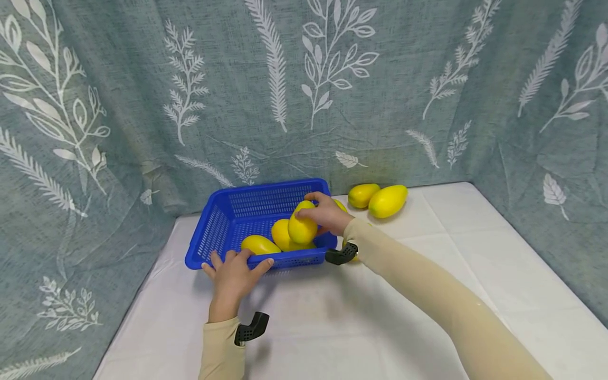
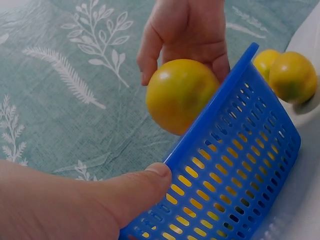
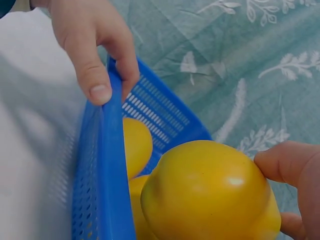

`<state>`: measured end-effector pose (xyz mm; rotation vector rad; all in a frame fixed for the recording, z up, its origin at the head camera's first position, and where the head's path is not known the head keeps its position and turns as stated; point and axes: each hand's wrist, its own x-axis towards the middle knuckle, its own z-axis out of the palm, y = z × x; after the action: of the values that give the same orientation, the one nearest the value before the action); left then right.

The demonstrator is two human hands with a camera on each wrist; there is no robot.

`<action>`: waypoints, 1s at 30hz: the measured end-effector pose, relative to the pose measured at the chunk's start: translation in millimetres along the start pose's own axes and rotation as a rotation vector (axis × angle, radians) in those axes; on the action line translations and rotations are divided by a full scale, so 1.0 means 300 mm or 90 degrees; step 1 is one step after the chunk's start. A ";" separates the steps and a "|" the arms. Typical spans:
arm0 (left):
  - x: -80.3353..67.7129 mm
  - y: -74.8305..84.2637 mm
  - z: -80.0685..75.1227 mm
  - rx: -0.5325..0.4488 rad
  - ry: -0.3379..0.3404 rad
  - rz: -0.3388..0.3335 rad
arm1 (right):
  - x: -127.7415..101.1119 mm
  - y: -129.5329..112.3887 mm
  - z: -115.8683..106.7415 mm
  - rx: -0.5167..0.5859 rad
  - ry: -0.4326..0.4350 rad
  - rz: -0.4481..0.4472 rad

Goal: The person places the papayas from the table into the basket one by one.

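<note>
Gripping the near rim of the blue basket [image 1: 223,221], the left hand [image 1: 234,274] sits low and left of centre in the head view, thumb on the outer wall and fingers curled over the edge. Just beyond, at frame centre, the right hand [image 1: 326,212] curls its fingers round a yellow fruit [image 1: 302,226], holding it over two more yellow fruits [image 1: 271,241] lying inside the basket. Farther back, right of centre, a pair of yellow fruits [image 1: 379,199] lies on the white table [image 1: 475,253] against the leaf-patterned curtain [image 1: 427,79].
</note>
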<state>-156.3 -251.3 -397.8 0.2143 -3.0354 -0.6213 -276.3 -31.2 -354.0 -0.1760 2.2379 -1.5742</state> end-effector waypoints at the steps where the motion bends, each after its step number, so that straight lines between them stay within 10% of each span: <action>1: 0.000 0.001 -0.001 -0.001 0.000 0.000 | -0.001 0.002 -0.001 -0.003 0.000 0.000; 17: -0.007 0.006 0.001 -0.009 -0.001 -0.001 | -0.019 0.000 -0.002 -0.037 -0.020 0.012; 30: -0.005 0.004 -0.001 -0.015 -0.006 -0.002 | -0.057 -0.001 -0.149 0.019 -0.010 0.025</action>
<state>-155.0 -250.1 -397.0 0.2158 -3.0346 -0.6606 -278.0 13.4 -336.6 -0.1352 2.1919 -1.5795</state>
